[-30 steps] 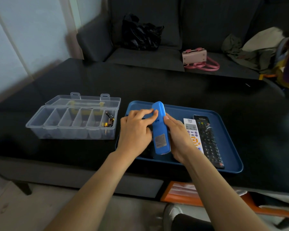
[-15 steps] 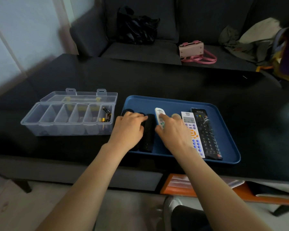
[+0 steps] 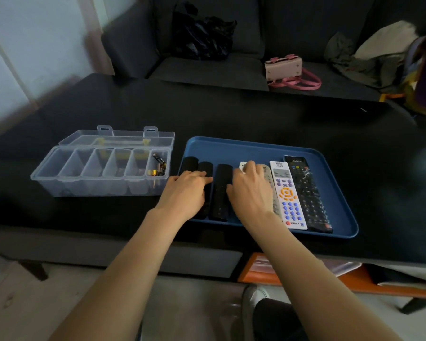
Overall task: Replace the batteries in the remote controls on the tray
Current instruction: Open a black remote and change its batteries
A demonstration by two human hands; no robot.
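Observation:
A blue tray (image 3: 256,144) on the black table holds several remote controls side by side. At its left lie three black remotes (image 3: 221,195). My left hand (image 3: 186,190) rests on the second black remote (image 3: 205,166), fingers laid across it. My right hand (image 3: 252,190) lies flat over a white-faced remote (image 3: 242,166), of which only the far end shows. Right of it are a grey remote (image 3: 268,178), a white remote with orange and blue buttons (image 3: 289,195) and a long black remote (image 3: 308,193). Loose batteries (image 3: 159,167) sit in the end compartment of the clear box (image 3: 101,173).
The clear compartment box stands open left of the tray, its lid tipped back. A dark sofa behind the table carries a black bag (image 3: 202,33), a pink handbag (image 3: 284,68) and clothes. An orange shelf (image 3: 354,281) shows under the table edge.
The blue-backed remote I held upright in both hands has been turned over and laid down in the tray. My left hand has moved onto the black remotes.

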